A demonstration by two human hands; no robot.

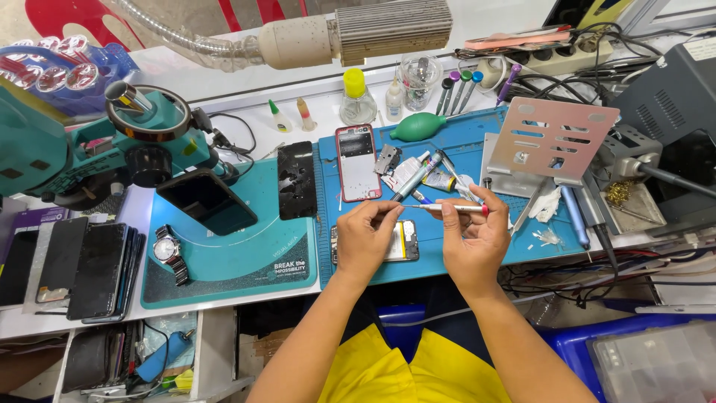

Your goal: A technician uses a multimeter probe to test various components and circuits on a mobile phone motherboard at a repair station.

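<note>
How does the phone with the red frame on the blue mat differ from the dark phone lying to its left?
The red-framed phone shows a pale, whitish face; the dark phone is black all over. The red-framed phone lies on the blue mat, the dark phone on the teal microscope base. Both lie flat, lengthwise away from the person, untouched by either hand.

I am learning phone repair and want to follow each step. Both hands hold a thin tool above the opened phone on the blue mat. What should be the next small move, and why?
Probably lower the thin tool to the opened phone. The right hand grips it near the red end, the left hand pinches its tip, and the phone lies directly beneath on the blue mat, not yet touched.
</note>
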